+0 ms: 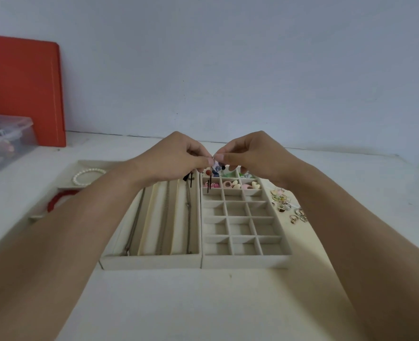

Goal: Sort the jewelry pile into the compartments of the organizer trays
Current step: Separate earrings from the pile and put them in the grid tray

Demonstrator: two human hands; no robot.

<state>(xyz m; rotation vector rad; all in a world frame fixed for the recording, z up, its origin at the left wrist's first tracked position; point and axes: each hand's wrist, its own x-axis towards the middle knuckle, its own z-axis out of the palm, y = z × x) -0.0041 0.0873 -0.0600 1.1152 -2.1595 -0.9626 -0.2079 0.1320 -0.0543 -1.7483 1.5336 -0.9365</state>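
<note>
Grid tray nearest, both hands' fingers pinching small dangling earring, details blurred

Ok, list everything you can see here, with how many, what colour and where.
Grid tray: one, beige, centre right.
Long-slot tray: one, beige, left of the grid tray, chains inside.
Charms: several, pink and cream, far grid cells.
Rings: several, gold and silver, table right of the grid tray.
Pearl bracelet: one, white, far left tray.
Red bracelet: one, left.
Plastic box: one, clear, far left.
Board: one, orange, against the wall.
Earring: one, blue-white, pinched between both hands.
Left hand, right hand: above the trays.
</note>
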